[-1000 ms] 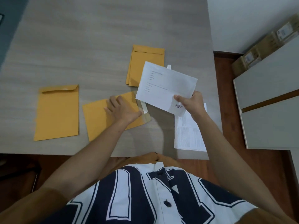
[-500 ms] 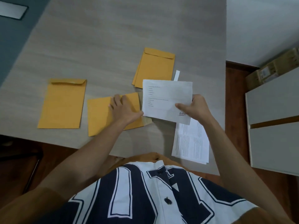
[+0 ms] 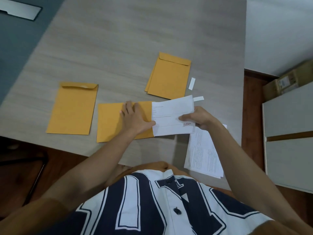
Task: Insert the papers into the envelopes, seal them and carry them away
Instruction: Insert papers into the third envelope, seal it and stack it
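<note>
The right hand (image 3: 201, 118) pinched a folded white paper (image 3: 172, 116) with printed lines and a red mark beside its thumb; the paper's far edge met the mouth of a tan envelope (image 3: 110, 122); the left hand (image 3: 135, 117) lay flat on that envelope, fingers spread.

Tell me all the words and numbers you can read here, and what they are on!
Folded paper in the right hand: red underlined stamp, apparently not Latin letters, too blurred to quote; grey printed lines too small.
Paper stack at the table edge: dense print, too small.
Cardboard box: label blurred.
Shirt: big navy letters, cut off, no whole word.
Envelopes: no text.
</note>
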